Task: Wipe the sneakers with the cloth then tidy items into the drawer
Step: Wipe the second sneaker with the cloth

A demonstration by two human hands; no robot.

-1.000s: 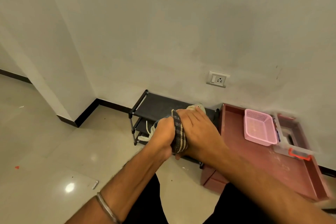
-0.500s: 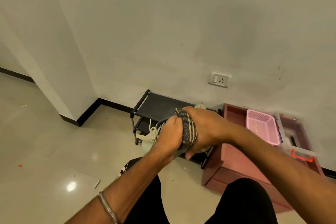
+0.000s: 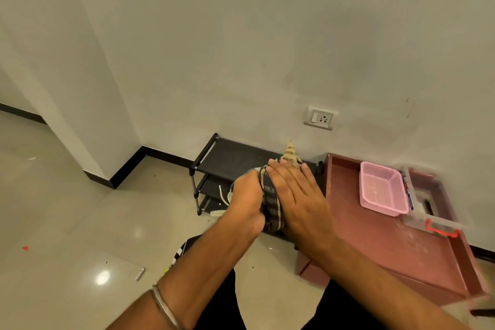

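Note:
My left hand (image 3: 246, 195) grips a pale sneaker (image 3: 224, 197) held in front of the black shoe rack (image 3: 230, 155). Only the sneaker's white laces and a bit of its edge show past my fingers. A dark checked cloth (image 3: 272, 203) is wrapped over the sneaker between my hands, and its beige end sticks up behind my fingers. My right hand (image 3: 297, 193) lies flat on the cloth with its fingers stretched out, pressing it against the shoe. The reddish-brown open drawer (image 3: 375, 246) is right beside my right wrist.
A pink basket (image 3: 380, 187) and a clear box with a red latch (image 3: 436, 220) sit in the drawer near the wall. A wall socket (image 3: 320, 117) is above the rack. A small white object (image 3: 140, 273) lies on the glossy floor at left.
My right hand went from gripping the cloth to lying flat over it, sliding along the sneaker. The cloth's end now pokes up behind my fingers. My left hand kept its hold.

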